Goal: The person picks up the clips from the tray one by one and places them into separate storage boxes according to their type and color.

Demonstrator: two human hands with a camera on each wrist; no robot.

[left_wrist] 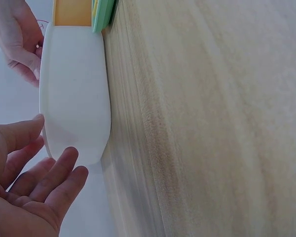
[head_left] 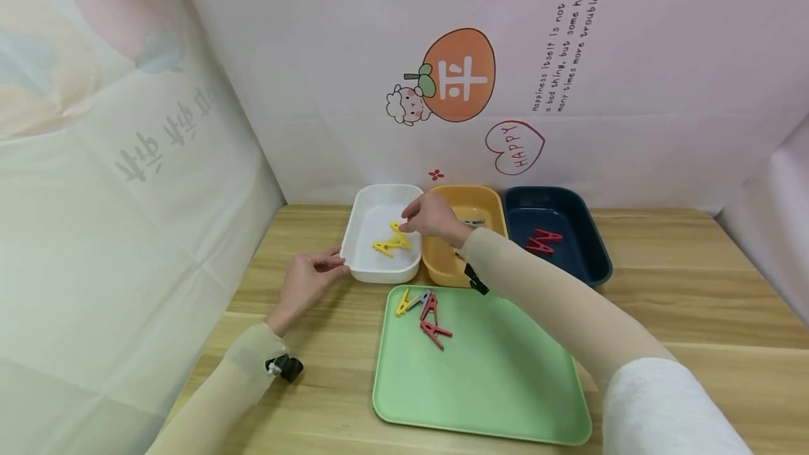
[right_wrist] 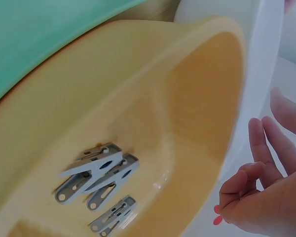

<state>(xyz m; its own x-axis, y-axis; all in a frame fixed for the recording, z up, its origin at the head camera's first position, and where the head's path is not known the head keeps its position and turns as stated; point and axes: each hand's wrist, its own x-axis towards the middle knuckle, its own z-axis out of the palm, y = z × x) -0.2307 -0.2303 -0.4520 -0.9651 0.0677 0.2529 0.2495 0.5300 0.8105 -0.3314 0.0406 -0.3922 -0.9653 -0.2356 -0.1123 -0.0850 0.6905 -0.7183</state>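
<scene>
While the loose left hand (head_left: 307, 278) touches the white bin's (head_left: 382, 276) left edge, lift the released right hand (head_left: 436, 218) gently.

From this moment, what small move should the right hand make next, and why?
Probably reach to the green tray and pinch its yellow clip: the right hand looks empty in its wrist view, and the white bin holds other yellow clips.

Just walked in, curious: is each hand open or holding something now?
Left hand: open, touching a corner of the white rounded rectangular plastic-looking tray.
Right hand: open over that tray, nothing visibly held.
</scene>
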